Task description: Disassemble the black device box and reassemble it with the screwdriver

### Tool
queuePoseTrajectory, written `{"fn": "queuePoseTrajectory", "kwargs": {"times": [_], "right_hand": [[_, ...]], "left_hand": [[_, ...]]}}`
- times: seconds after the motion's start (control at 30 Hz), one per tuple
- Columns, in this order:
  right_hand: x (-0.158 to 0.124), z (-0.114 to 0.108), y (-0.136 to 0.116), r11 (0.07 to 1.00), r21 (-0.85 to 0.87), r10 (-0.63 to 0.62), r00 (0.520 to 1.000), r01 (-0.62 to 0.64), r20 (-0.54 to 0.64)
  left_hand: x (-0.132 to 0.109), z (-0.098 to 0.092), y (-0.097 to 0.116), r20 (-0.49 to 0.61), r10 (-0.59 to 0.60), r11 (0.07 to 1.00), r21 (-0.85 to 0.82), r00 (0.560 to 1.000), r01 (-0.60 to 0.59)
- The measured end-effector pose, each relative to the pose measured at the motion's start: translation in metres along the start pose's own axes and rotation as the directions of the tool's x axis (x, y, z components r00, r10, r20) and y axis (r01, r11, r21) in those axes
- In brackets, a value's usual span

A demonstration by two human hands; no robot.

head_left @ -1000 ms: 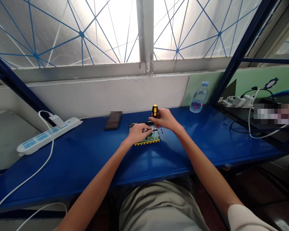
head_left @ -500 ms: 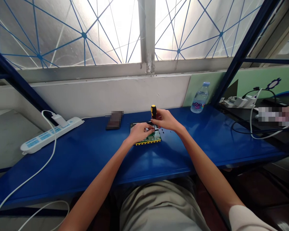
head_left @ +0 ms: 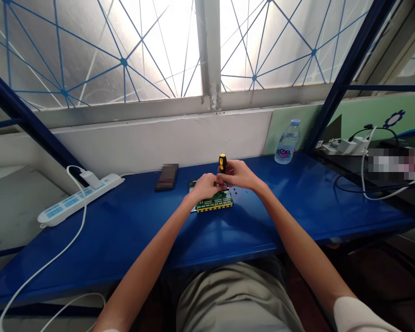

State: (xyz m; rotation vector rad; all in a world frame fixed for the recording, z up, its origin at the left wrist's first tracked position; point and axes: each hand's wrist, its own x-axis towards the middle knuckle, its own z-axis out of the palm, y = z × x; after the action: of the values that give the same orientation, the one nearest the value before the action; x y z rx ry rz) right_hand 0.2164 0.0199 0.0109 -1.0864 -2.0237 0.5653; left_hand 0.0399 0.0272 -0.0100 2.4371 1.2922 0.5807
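A green circuit board with a yellow-and-black front edge lies on the blue bench straight ahead of me. My left hand rests on the board's top with its fingers curled; what they pinch is too small to make out. My right hand grips a small screwdriver with a black-and-yellow handle, held upright over the board's back right part. The two hands touch above the board and hide its rear half.
A dark flat object lies left of the board. A white power strip with a trailing cable sits at far left. A water bottle stands at back right. Cables and adapters lie on the neighbouring bench to the right.
My left hand has shifted up and right to meet my right hand at the screwdriver shaft. The view has tilted slightly; the board has not moved.
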Motion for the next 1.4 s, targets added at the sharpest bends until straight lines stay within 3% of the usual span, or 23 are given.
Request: {"fn": "queuePoseTrajectory", "kwargs": {"times": [0.3,0.6,1.03,1.13,1.4], "right_hand": [[0.002,0.003,0.002,0.998,0.057,0.013,1.000,-0.012,-0.017],[0.002,0.003,0.003,0.999,0.042,0.006,1.000,-0.005,-0.004],[-0.001,0.003,-0.002,0.999,-0.033,0.033,0.999,-0.033,0.005],[-0.001,0.002,-0.002,0.998,-0.050,0.035,0.999,-0.035,-0.009],[-0.001,0.000,-0.003,0.998,-0.046,0.037,0.999,-0.037,-0.017]], "left_hand": [[-0.003,0.005,0.004,-0.101,-0.024,0.999,0.033,0.995,0.028],[-0.005,0.002,-0.002,-0.091,0.064,0.967,-0.239,0.994,-0.084],[-0.009,0.005,0.000,-0.170,-0.010,0.985,-0.169,0.985,-0.019],[-0.009,0.006,0.000,-0.198,0.013,0.990,-0.138,0.980,-0.041],[-0.008,0.008,-0.003,-0.136,0.100,0.970,-0.205,0.986,-0.127]]}}
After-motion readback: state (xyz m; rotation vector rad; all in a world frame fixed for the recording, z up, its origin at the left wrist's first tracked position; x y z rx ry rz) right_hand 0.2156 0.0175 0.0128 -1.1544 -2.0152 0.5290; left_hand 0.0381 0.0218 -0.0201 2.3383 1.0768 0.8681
